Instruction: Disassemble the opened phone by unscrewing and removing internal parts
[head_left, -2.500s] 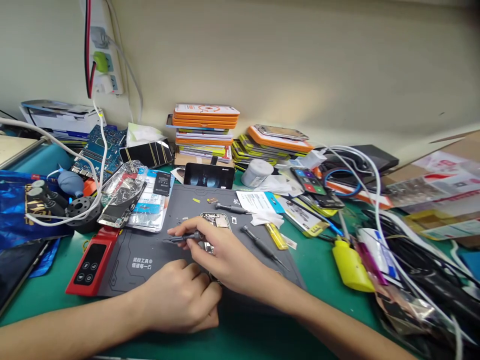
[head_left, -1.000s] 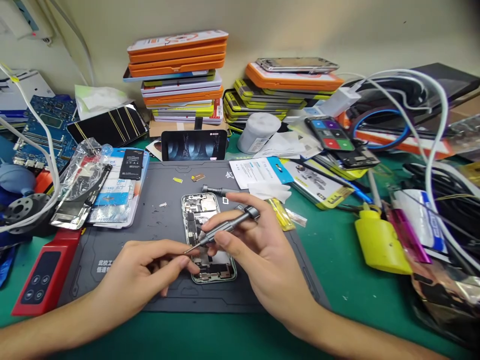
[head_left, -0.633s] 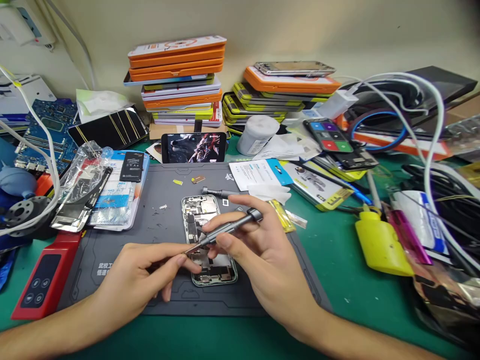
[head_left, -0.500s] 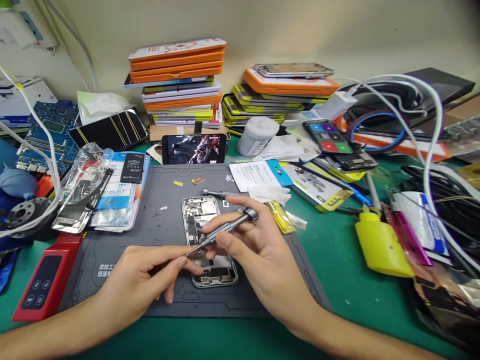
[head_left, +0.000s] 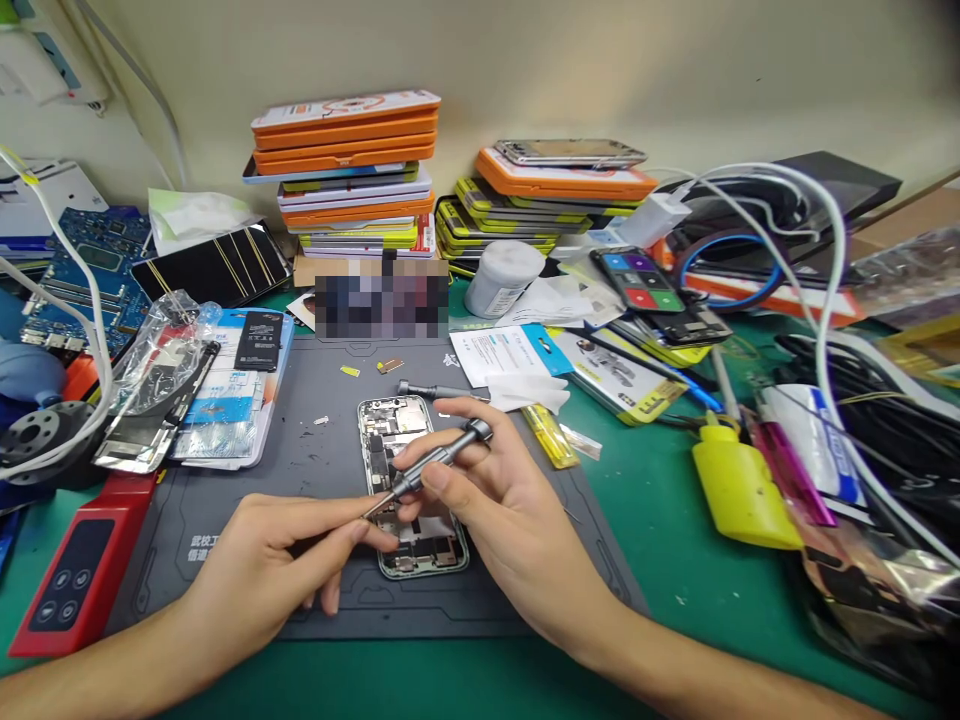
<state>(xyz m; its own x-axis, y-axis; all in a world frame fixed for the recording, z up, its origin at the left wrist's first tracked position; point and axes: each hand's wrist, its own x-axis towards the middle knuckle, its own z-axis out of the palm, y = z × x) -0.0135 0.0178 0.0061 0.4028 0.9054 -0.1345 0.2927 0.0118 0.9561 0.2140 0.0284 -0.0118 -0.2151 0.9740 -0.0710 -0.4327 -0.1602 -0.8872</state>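
Note:
A grey precision screwdriver (head_left: 431, 463) lies slantwise in my right hand (head_left: 525, 520), its wide cap up by the index finger and its thin shaft pointing down to the left. My left hand (head_left: 289, 550) has thumb and index finger closed at the tip of that shaft; whether a tiny screw is between them I cannot make out. Below both hands an opened phone (head_left: 405, 412) rests on the grey mat (head_left: 247, 600), its inner parts bare. My fingers cover its middle. Just past its top edge lies a second screwdriver (head_left: 431, 390).
Small yellow and copper-coloured pieces (head_left: 390, 366) lie on the mat. A red device (head_left: 90, 560) and a phone battery (head_left: 260, 341) are to the left. Rightward stand a yellow bottle (head_left: 739, 490) and tangled white cables (head_left: 829, 290). Stacked orange boxes (head_left: 345, 155) line the wall.
The view has shifted slightly, so most things appear a little further left. Both hands keep nearly the same pose on the screwdriver above the phone.

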